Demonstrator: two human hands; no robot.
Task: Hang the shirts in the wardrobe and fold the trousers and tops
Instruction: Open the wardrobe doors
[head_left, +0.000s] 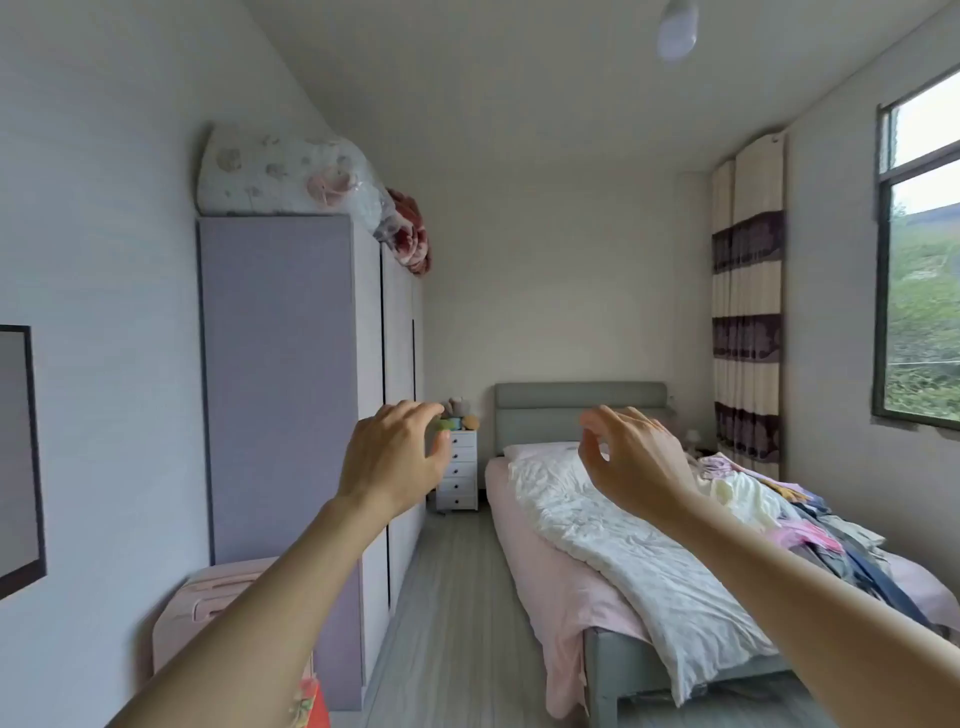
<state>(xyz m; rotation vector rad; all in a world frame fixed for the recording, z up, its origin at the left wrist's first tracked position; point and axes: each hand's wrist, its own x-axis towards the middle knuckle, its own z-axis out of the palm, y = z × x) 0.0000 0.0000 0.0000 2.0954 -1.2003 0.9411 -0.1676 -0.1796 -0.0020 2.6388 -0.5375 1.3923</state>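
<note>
Clothes (810, 519) lying heaped right of right hand (631, 457), partly hidden behind forearm; both hands, left hand (397, 457) included, hovering loosely curled, gripping nothing; wardrobe (291, 374) standing shut beyond left.

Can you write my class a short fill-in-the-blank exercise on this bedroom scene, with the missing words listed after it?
1. The pile of clothes lies on the ____.
2. The wardrobe doors are ____.
3. The left hand and the right hand are raised in the air and hold ____.
4. The white chest of drawers stands between the wardrobe and the ____.

Missing words: bed; closed; nothing; bed
</note>
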